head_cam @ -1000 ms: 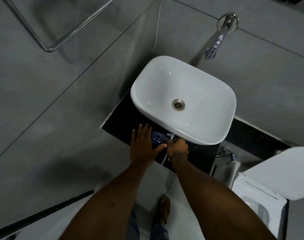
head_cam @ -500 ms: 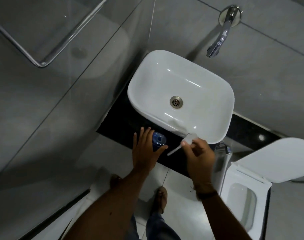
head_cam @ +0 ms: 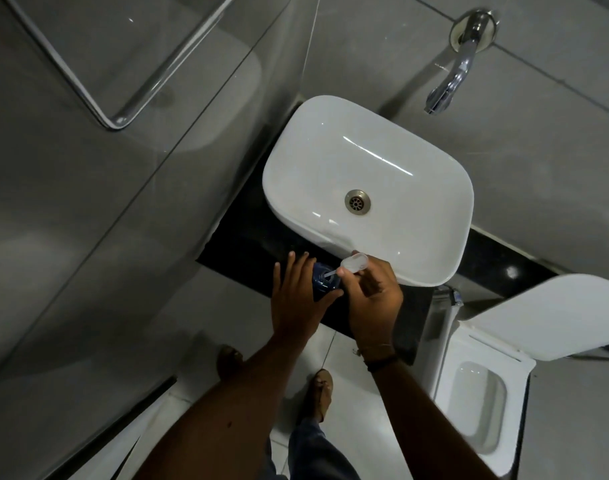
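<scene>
A small blue bottle [head_cam: 325, 279] stands on the black counter [head_cam: 247, 251] in front of the white basin [head_cam: 368, 188]. My left hand [head_cam: 296, 299] wraps around the bottle's left side, thumb against its near side. My right hand [head_cam: 372, 299] pinches a clear pump head [head_cam: 354, 263]; its thin tube dips into the bottle's open neck.
A chrome tap [head_cam: 458, 67] juts from the tiled wall above the basin. A glass shower panel with a chrome rail [head_cam: 123, 109] stands to the left. A white toilet [head_cam: 486, 403] with its lid up sits to the right. My feet are on the tiled floor below.
My right hand had pulled the pump head away to the right of the bottle; now it has brought it back, with the tube tip inside the bottle's neck. My left hand stayed on the bottle.
</scene>
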`<action>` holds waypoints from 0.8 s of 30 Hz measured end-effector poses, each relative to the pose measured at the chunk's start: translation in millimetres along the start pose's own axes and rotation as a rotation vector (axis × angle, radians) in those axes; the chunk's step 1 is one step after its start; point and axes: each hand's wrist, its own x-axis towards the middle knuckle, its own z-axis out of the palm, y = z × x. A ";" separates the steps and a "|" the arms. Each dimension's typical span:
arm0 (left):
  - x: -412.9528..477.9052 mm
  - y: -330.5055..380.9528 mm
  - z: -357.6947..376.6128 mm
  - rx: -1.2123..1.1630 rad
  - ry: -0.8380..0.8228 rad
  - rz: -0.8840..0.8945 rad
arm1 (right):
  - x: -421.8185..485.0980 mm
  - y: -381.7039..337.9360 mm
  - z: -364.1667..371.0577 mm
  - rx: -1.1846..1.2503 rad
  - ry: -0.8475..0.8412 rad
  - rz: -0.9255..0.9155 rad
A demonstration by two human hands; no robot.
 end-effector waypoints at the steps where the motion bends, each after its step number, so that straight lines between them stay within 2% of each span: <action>1: -0.4 0.2 -0.4 0.011 -0.002 0.006 | -1.2 4.9 4.2 -0.014 -0.034 0.006; 6: -2.4 -1.2 0.6 0.060 -0.002 0.027 | -9.0 30.2 23.9 -0.158 -0.154 0.069; 9: -2.3 0.4 0.8 0.059 -0.008 0.017 | -9.8 39.8 26.0 -0.221 -0.156 0.125; 17: -2.9 2.9 -2.4 0.021 0.023 0.011 | -6.7 37.3 11.4 -0.357 -0.077 0.069; 22: -4.6 1.2 -1.0 0.101 -0.007 0.038 | -10.9 37.3 10.7 -0.340 -0.317 0.130; 24: -4.0 0.9 -2.0 0.081 -0.006 0.032 | -13.0 37.4 10.8 -0.336 -0.263 0.125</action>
